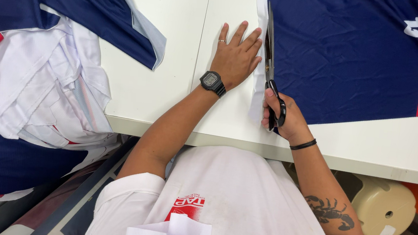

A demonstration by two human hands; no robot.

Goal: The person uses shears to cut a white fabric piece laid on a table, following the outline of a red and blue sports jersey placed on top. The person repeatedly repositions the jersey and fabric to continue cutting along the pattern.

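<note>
Navy fabric [341, 59], white-edged, lies flat; right hand [283, 115] grips scissors [270, 61], left hand [235, 57] pressed open.

Scissors [269, 61] lie along the fabric panel's [347, 54] left edge on the table [171, 76]; a fabric pile [28, 91] sits far left.

Right hand [283, 115] gripping scissors [269, 61] along navy fabric [341, 59] edge; left hand [234, 57] flat on white table [174, 50].

A white table [168, 102] fills the view; below its near edge, a beige stool [385, 206], perhaps plastic.
</note>
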